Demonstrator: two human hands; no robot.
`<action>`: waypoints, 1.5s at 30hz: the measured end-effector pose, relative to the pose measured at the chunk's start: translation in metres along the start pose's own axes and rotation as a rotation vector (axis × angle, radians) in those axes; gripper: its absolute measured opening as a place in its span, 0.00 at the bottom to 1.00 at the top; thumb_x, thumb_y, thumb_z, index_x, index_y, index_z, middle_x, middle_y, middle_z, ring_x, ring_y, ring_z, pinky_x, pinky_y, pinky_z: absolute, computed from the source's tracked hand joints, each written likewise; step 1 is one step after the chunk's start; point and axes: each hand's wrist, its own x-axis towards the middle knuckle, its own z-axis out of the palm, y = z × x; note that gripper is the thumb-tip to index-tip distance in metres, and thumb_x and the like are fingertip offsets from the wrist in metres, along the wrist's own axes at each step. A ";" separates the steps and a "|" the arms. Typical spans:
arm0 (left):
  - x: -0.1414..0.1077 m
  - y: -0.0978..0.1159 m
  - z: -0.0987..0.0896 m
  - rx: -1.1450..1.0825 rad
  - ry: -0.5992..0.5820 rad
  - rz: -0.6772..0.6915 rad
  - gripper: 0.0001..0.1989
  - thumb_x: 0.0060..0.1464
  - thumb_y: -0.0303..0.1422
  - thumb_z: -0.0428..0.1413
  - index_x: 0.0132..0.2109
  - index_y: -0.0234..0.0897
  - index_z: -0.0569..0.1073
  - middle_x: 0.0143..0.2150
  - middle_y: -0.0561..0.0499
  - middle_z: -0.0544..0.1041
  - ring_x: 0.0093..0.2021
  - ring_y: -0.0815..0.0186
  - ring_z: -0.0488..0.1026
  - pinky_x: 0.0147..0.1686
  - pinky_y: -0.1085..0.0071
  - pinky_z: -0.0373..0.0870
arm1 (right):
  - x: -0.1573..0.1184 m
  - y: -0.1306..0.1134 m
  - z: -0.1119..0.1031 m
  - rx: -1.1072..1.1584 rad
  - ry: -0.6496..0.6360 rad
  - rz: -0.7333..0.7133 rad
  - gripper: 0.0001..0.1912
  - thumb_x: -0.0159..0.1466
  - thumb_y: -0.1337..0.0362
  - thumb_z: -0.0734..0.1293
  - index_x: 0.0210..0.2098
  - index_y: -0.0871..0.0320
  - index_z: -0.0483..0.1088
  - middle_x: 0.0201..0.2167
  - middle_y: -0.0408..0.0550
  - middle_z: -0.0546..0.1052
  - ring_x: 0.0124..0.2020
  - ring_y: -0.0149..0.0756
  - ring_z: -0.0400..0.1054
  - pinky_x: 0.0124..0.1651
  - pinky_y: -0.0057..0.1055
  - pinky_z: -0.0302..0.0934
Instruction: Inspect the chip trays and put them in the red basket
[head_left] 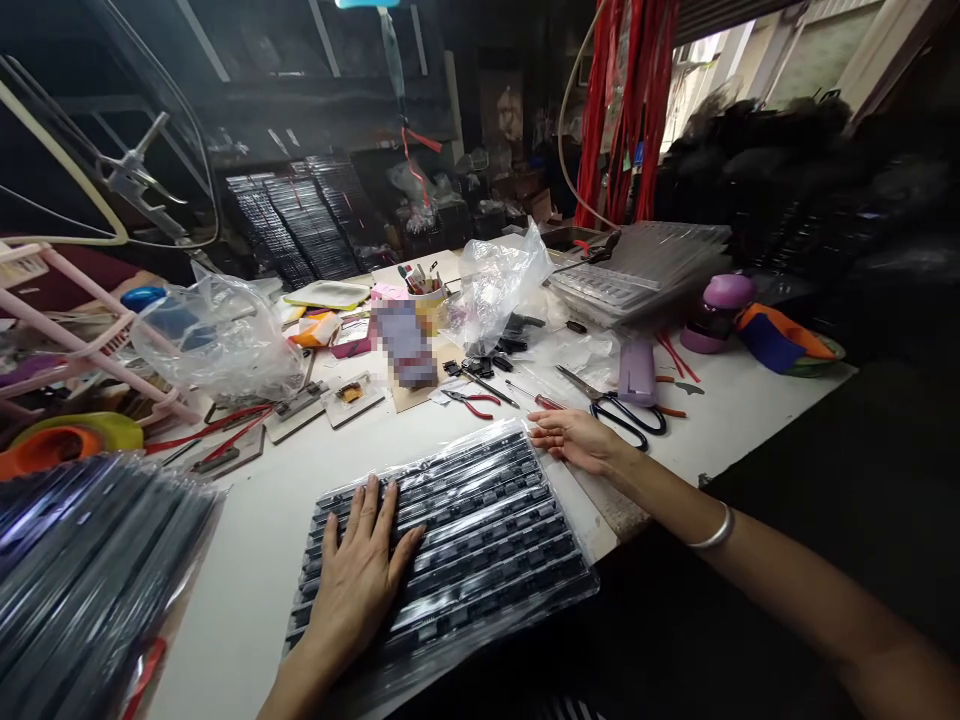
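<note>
A clear plastic tray (495, 545) with rows of black parts lies at the front edge of the white table, its near side reaching over the edge. My left hand (360, 560) rests flat on the tray's left half, fingers spread. At the tray's far right corner is my right hand (574, 438), palm turned inward and fingers stretched out, with the fingertips at the tray's rim. Whether they touch the rim I cannot tell. Just beyond that hand lie large black-handled scissors (619, 400) and a red-handled screwdriver (547, 402).
Bundled black strips in plastic (82, 560) fill the left front. Red-handled pliers (472, 403), a purple case (637, 373) and crumpled plastic bags (499, 280) lie beyond the tray. Clear trays (637, 270) are stacked at the back right. An air gun (139, 170) hangs upper left.
</note>
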 end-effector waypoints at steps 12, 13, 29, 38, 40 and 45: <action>-0.001 -0.005 0.006 -0.011 0.021 0.016 0.33 0.61 0.48 0.36 0.66 0.35 0.49 0.69 0.43 0.42 0.68 0.54 0.41 0.62 0.47 0.45 | 0.022 0.003 -0.013 -0.309 -0.239 -0.341 0.33 0.57 0.35 0.57 0.36 0.56 0.77 0.56 0.52 0.67 0.58 0.45 0.56 0.57 0.42 0.52; -0.001 -0.006 0.008 -0.013 0.032 0.018 0.33 0.61 0.49 0.36 0.66 0.35 0.49 0.69 0.44 0.42 0.68 0.54 0.41 0.62 0.47 0.45 | 0.020 0.003 -0.014 -0.356 -0.280 -0.371 0.33 0.55 0.34 0.59 0.37 0.55 0.77 0.61 0.50 0.62 0.61 0.47 0.53 0.60 0.44 0.47; 0.000 -0.006 0.008 -0.003 0.050 0.018 0.32 0.60 0.48 0.38 0.66 0.36 0.49 0.68 0.44 0.44 0.68 0.54 0.43 0.62 0.47 0.46 | 0.020 -0.002 -0.004 -0.744 -0.367 -0.441 0.36 0.61 0.35 0.49 0.56 0.48 0.66 0.65 0.49 0.53 0.64 0.53 0.46 0.62 0.61 0.21; 0.000 0.000 0.002 0.017 0.011 -0.003 0.32 0.60 0.48 0.39 0.66 0.35 0.50 0.69 0.44 0.44 0.68 0.53 0.41 0.62 0.47 0.44 | 0.031 0.007 -0.012 -0.745 -0.045 -0.491 0.39 0.64 0.38 0.45 0.62 0.57 0.57 0.60 0.56 0.61 0.62 0.45 0.53 0.63 0.45 0.46; 0.000 0.000 0.002 0.013 0.016 -0.005 0.32 0.61 0.48 0.39 0.66 0.35 0.49 0.69 0.44 0.43 0.68 0.54 0.41 0.62 0.47 0.44 | 0.024 0.011 -0.003 -0.796 0.016 -0.522 0.41 0.64 0.38 0.45 0.63 0.61 0.55 0.61 0.59 0.59 0.63 0.47 0.51 0.64 0.46 0.44; -0.001 0.004 -0.001 0.019 -0.008 -0.005 0.33 0.61 0.49 0.38 0.66 0.34 0.48 0.69 0.44 0.43 0.68 0.53 0.40 0.62 0.47 0.44 | -0.004 0.018 0.037 -1.132 -0.196 -0.668 0.43 0.61 0.36 0.51 0.66 0.59 0.48 0.68 0.57 0.45 0.68 0.51 0.34 0.65 0.53 0.28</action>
